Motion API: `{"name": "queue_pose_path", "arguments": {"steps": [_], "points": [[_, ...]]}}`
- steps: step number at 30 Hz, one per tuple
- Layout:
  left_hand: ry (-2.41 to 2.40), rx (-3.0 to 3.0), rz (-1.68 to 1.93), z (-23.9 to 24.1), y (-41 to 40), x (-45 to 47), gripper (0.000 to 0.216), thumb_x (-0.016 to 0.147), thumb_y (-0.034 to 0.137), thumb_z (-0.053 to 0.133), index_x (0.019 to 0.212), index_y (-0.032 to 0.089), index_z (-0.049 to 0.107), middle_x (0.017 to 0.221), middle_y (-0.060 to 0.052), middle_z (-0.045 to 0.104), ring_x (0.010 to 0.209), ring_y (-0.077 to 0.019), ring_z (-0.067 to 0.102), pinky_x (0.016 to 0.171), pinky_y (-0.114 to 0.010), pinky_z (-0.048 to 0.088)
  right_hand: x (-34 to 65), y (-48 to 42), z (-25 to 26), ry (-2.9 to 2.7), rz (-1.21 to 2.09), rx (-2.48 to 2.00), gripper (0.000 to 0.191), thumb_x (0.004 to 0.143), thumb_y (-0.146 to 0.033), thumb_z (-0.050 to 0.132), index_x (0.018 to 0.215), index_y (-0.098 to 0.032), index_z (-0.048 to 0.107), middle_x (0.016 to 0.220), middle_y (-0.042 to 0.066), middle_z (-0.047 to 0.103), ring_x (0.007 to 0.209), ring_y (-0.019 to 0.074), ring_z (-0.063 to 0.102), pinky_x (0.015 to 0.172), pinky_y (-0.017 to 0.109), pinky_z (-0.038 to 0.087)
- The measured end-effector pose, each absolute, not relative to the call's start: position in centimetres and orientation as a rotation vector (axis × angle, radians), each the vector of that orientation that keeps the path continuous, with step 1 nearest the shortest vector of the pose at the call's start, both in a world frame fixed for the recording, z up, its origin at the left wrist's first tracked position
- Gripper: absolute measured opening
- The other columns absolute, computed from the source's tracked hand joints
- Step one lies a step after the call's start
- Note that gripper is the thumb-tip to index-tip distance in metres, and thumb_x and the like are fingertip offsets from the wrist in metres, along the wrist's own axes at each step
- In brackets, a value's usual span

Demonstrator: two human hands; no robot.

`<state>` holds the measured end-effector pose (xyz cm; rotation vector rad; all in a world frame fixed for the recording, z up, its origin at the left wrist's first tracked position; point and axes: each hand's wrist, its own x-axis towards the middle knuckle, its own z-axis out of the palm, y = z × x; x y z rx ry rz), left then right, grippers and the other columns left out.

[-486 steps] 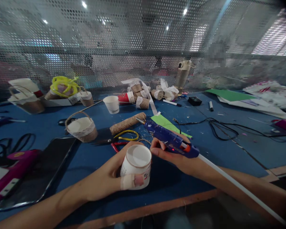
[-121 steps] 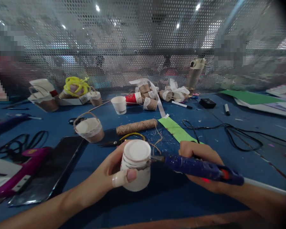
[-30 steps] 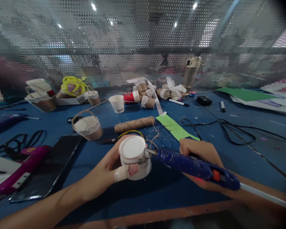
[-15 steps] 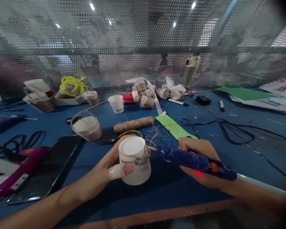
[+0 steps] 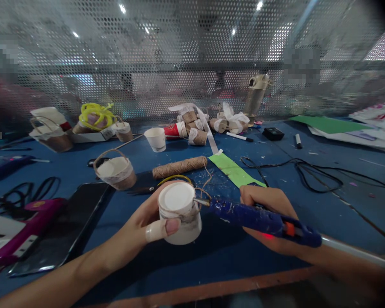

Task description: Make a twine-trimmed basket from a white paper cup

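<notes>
My left hand [image 5: 154, 220] is wrapped round an upside-down white paper cup [image 5: 177, 197], its base facing up; a bandage circles the thumb. Twine runs round the cup near its base. In my right hand [image 5: 271, 211] is a blue hot glue gun [image 5: 247, 217] with a red light glowing beneath and a clear glue stick [image 5: 356, 248] out the back. The gun's nozzle meets the cup's side by the base rim. A roll of twine [image 5: 179, 167] lies behind the cup, a strand trailing to it. Scissors [image 5: 150, 189] are partly hidden behind my left hand.
At left stand small twine-wrapped baskets [image 5: 117, 173], with a phone [image 5: 60, 231] and a magenta power strip [image 5: 25, 233] nearer me. Green paper [image 5: 234, 169] and a black cable [image 5: 317, 179] lie behind my right hand. A white cup [image 5: 155, 140] and a bottle [image 5: 256, 98] stand farther back.
Both hands keep their grip. The cup is tilted slightly differently and sits a touch further left; the glue gun's nozzle remains at its edge, and its rear has dipped slightly.
</notes>
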<state>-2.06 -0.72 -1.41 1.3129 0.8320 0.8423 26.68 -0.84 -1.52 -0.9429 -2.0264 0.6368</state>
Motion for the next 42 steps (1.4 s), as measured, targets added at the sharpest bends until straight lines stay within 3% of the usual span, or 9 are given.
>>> {"name": "queue_pose_path", "arguments": {"steps": [6, 11, 22, 27, 30, 33, 36, 42], "points": [[0.813, 1.292, 0.891, -1.6, -0.6, -2.2, 0.057, 0.081, 0.049, 0.076, 0.134, 0.035, 0.059, 0.128, 0.0, 0.07, 0.118, -0.0321, 0.062, 0.096, -0.036, 0.049, 26.8, -0.8, -1.5, -2.03, 0.645, -0.982, 0.035, 0.075, -0.015, 0.066, 0.066, -0.022, 0.033, 0.059, -0.007, 0.039, 0.053, 0.01, 0.035, 0.051, 0.027, 0.027], [0.777, 1.263, 0.869, -1.0, -0.8, -2.0, 0.051, 0.082, 0.048, 0.077, 0.128, 0.033, 0.062, 0.114, 0.001, 0.075, 0.11, -0.0283, 0.066, 0.092, -0.033, 0.05, 26.7, -0.8, -1.3, -2.032, 0.648, -0.986, 0.034, 0.076, -0.015, 0.065, 0.066, -0.022, 0.033, 0.059, -0.006, 0.039, 0.052, 0.0099, 0.036, 0.051, 0.027, 0.027], [0.72, 1.269, 0.87, -1.8, -0.4, -2.3, 0.056, 0.084, 0.05, 0.074, 0.136, 0.032, 0.058, 0.126, -0.002, 0.071, 0.122, -0.0344, 0.06, 0.101, -0.04, 0.047, 26.7, -0.9, -1.2, -2.02, 0.663, -1.008, 0.032, 0.077, -0.015, 0.064, 0.066, -0.022, 0.034, 0.058, -0.006, 0.041, 0.052, 0.0097, 0.036, 0.05, 0.027, 0.026], [0.755, 1.24, 0.862, -1.1, -0.4, -2.1, 0.057, 0.082, 0.047, 0.078, 0.132, 0.026, 0.062, 0.124, -0.009, 0.072, 0.117, -0.0346, 0.063, 0.099, -0.042, 0.049, 27.0, -0.8, -1.1, -1.988, 0.713, -1.03, 0.03, 0.077, -0.013, 0.062, 0.067, -0.023, 0.035, 0.059, -0.006, 0.041, 0.052, 0.0104, 0.037, 0.049, 0.027, 0.027], [0.791, 1.282, 0.848, -0.7, -0.3, -1.9, 0.048, 0.083, 0.047, 0.076, 0.125, 0.026, 0.066, 0.12, -0.007, 0.072, 0.111, -0.031, 0.064, 0.092, -0.035, 0.05, 26.8, -0.7, -1.1, -1.912, 0.736, -0.946, 0.024, 0.082, -0.013, 0.06, 0.07, -0.023, 0.043, 0.063, -0.005, 0.047, 0.054, 0.0113, 0.042, 0.051, 0.027, 0.033], [0.832, 1.285, 0.845, -0.8, -0.3, -1.8, 0.045, 0.086, 0.048, 0.074, 0.124, 0.024, 0.066, 0.12, -0.007, 0.072, 0.11, -0.0301, 0.063, 0.089, -0.034, 0.05, 25.9, -0.4, -1.3, -1.827, 0.713, -0.781, 0.018, 0.087, -0.014, 0.064, 0.079, -0.024, 0.052, 0.075, -0.004, 0.058, 0.065, 0.0127, 0.055, 0.064, 0.028, 0.045], [0.828, 1.229, 0.888, -1.0, -0.3, -1.6, 0.042, 0.089, 0.044, 0.072, 0.125, 0.025, 0.065, 0.123, -0.007, 0.071, 0.114, -0.0298, 0.062, 0.093, -0.035, 0.049, 24.3, 0.1, -1.3, -1.835, 0.684, -0.659, 0.024, 0.081, -0.015, 0.078, 0.086, -0.024, 0.056, 0.088, -0.001, 0.065, 0.081, 0.0159, 0.063, 0.075, 0.03, 0.05], [0.808, 1.158, 0.921, -0.8, -0.3, -1.2, 0.042, 0.088, 0.042, 0.074, 0.126, 0.025, 0.064, 0.127, -0.006, 0.071, 0.114, -0.0283, 0.063, 0.09, -0.032, 0.049, 21.4, 0.8, -0.9, -1.829, 0.655, -0.559, 0.027, 0.08, -0.021, 0.082, 0.091, -0.024, 0.057, 0.091, 0.0, 0.066, 0.08, 0.0168, 0.066, 0.074, 0.031, 0.052]]}}
